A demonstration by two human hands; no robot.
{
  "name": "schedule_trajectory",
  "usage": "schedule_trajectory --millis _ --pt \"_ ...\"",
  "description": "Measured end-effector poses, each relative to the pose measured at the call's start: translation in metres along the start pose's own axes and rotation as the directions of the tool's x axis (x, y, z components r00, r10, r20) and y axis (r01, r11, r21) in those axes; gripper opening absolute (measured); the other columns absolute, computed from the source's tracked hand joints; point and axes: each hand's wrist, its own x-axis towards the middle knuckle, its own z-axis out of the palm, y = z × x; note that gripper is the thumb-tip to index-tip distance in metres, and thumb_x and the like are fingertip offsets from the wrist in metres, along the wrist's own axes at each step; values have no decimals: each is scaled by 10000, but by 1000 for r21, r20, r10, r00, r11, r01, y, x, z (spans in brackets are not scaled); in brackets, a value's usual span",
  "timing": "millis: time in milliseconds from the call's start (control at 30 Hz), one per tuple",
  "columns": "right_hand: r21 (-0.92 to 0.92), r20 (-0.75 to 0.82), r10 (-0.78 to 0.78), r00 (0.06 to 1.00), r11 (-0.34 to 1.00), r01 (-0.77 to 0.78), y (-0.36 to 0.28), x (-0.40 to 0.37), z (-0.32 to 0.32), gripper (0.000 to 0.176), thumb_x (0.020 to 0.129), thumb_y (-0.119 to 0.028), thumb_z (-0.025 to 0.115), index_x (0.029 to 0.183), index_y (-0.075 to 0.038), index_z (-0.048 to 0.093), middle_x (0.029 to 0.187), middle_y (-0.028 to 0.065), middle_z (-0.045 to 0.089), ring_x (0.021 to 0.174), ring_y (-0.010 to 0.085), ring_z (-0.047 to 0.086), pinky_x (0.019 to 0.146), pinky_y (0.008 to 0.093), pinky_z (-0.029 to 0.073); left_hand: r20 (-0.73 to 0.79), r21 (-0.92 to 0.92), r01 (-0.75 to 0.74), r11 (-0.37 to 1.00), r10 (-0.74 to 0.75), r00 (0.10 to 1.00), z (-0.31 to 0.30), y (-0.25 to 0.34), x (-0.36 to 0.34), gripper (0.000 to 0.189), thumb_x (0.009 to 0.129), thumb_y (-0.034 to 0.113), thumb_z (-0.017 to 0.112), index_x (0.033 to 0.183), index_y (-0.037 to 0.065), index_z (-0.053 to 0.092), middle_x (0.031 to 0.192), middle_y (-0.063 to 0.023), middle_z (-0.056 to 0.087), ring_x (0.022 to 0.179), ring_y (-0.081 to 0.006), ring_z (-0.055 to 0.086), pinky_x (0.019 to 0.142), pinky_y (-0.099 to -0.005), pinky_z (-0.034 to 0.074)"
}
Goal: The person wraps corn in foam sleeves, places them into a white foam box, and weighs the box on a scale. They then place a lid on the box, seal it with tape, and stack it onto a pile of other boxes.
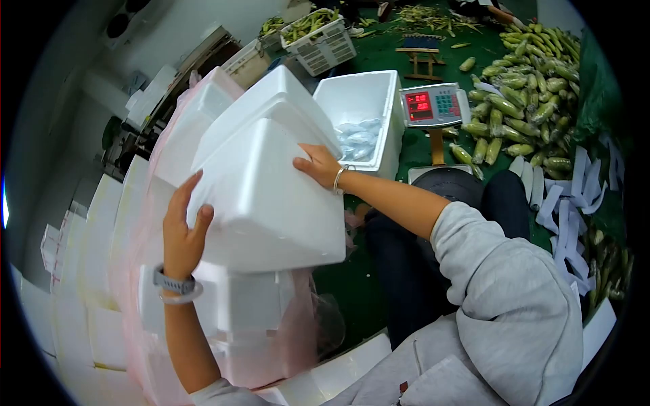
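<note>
A white foam box [271, 196] is tilted in front of me, close against other white foam boxes [264, 91] behind it. My right hand [319, 168] lies over its upper right edge, fingers bent against the foam. At its left side my left hand [183, 233] has thumb and fingers spread, palm toward the box. Beyond the right hand, an uncovered foam box [389, 145] holds several clear plastic packs [359, 139]. More foam boxes [250, 301] in pink plastic film [294, 345] stand below the tilted one.
A scale display [433, 105] with red digits stands right of the uncovered box. Wrapped corn cobs [521, 101] are heaped on the green floor, near white strips [575, 210]. A small stool [421, 57] and a crate of corn [321, 44] are farther back.
</note>
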Motion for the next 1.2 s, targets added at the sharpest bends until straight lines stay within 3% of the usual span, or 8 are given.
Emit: schedule_trajectory --millis 433,567,667,833,933,967,1100,1200 --pt "359 108 613 783 710 -606 -1 -169 48 541 920 -436 330 901 38 591 776 65 586 754 94 503 721 245 413 -127 197 58 979 -33 991 47 77 -92 735 752 534 549 1196 -41 431 1249 -197 404 1152 -350 374 979 -441 248" --pt "53 -212 354 911 935 -351 -59 -145 -29 580 905 -502 309 877 4 591 746 45 554 731 95 487 687 286 420 -338 317 38 948 75 938 26 101 -102 730 806 546 462 1194 -70 406 1262 -252 371 1163 -384 373 954 -458 309" --pt "542 -336 414 846 819 -186 -91 -122 -123 618 854 -592 318 1113 -57 486 1033 57 535 940 151 498 784 308 444 -385 194 -100 976 169 907 27 113 -97 701 803 517 479 1187 -64 405 1230 -268 397 1131 -401 405 949 -466 319" --pt "-88 -456 160 875 971 -223 -129 -185 -255 474 826 -506 485 953 -56 562 823 46 580 768 144 542 692 305 462 -410 -256 -164 953 46 911 94 137 -68 678 789 471 531 1166 -82 418 1206 -254 426 1126 -356 414 970 -425 288" --pt "-617 -510 18 860 689 -380 -170 -250 -324 433 796 -477 560 895 -56 582 741 40 585 702 142 551 646 304 465 -443 -527 -266 807 6 897 164 142 -38 579 852 411 455 1151 -84 426 1191 -219 451 1110 -319 439 959 -411 320" --pt "-785 -378 -427 821 618 -40 -174 -247 -259 391 718 -431 662 753 -52 574 575 48 515 547 160 504 543 298 431 -479 -589 -271 761 -59 876 181 145 -36 515 897 371 397 1138 -83 432 1186 -200 463 1105 -305 449 950 -406 340" --pt "-977 90 -102 991 183 108 -93 -304 -214 474 653 -525 622 714 -79 473 679 66 475 645 239 509 544 341 416 -313 -764 -28 644 -333 889 237 151 -2 391 922 267 337 1092 -60 465 1050 -154 532 976 -243 507 887 -365 390" --pt "-984 171 79 982 67 166 -10 -350 -201 423 632 -462 634 745 -90 469 744 33 479 807 191 492 631 299 407 152 -689 183 701 -107 983 324 162 -5 304 887 189 428 1080 -30 515 1036 -159 545 892 -226 535 809 -312 422"
